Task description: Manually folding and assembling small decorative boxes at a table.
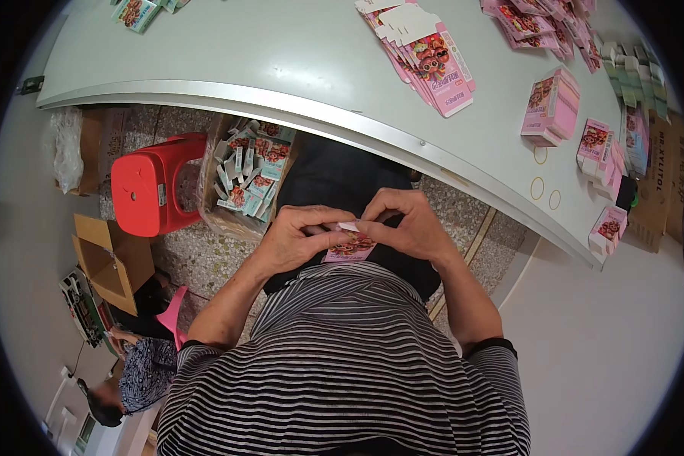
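Both of my hands meet over my lap, below the table's edge. My left hand point(300, 237) and my right hand point(406, 224) pinch a small pink carton point(349, 245) with a cartoon print between their fingertips. The fingers hide most of the carton; only its lower face and a white flap at the top show. My striped shirt fills the bottom of the view.
A pale table point(281, 53) carries a fan of flat pink cartons point(429, 53), folded pink boxes point(551, 106), and rubber bands point(538, 188). On the floor stand a red stool point(156, 186), a cardboard box of teal cartons point(247, 178) and an open brown box point(110, 262). Another person sits at lower left point(140, 376).
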Tool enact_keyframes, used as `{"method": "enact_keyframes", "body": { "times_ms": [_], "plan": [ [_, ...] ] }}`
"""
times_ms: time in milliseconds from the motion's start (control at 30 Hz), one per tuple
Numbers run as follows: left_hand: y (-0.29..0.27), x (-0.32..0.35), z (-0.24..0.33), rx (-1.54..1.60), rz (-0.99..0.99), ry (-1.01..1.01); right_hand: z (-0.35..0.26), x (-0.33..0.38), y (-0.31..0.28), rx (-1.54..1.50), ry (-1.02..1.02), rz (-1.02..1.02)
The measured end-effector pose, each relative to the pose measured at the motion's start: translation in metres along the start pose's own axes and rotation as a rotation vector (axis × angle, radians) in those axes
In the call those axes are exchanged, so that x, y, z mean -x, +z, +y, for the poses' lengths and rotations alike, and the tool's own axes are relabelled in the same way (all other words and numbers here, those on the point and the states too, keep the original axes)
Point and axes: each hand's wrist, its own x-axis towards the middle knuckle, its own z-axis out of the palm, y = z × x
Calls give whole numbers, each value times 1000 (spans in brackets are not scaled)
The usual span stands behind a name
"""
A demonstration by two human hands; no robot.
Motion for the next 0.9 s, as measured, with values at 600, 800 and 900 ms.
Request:
{"method": "enact_keyframes", "body": {
  "times_ms": [600,800,900],
  "plan": [
    [-2,-12,-5,61,-80,-36,-6,-15,-15,87,11,-169],
    [-2,-14,-6,48,-59,-69,-4,-16,-14,199,-55,-122],
    [-3,-13,-8,43,-49,-81,-8,-15,-11,234,-44,-91]
  ]
}}
